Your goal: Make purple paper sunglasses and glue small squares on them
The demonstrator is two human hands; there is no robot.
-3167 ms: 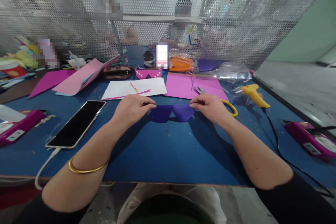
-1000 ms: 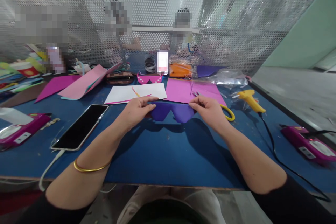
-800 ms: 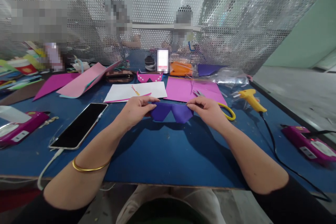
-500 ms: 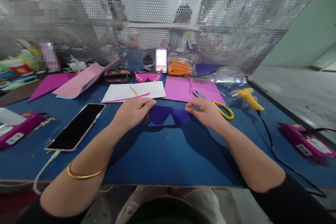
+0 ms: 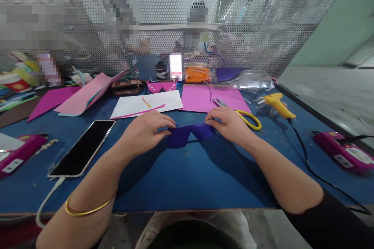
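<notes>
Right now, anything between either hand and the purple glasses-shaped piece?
Nothing visible. The left hand and right hand each already grip an end of the purple piece. The scissors lie beyond the right hand, partly hidden by it, not in between.

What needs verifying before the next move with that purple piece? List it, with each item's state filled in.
1. Left hand holding the left end of the purple piece: ok.
2. Right hand holding its right end: ok.
3. Underside of the piece: cannot tell; hidden in this view.
4. Scissors well clear of the right hand: not ok; they lie close, partly hidden behind it.
5. Glue gun apart from both hands: ok; it lies off to the right.
6. Glue gun cool: cannot tell.
</notes>
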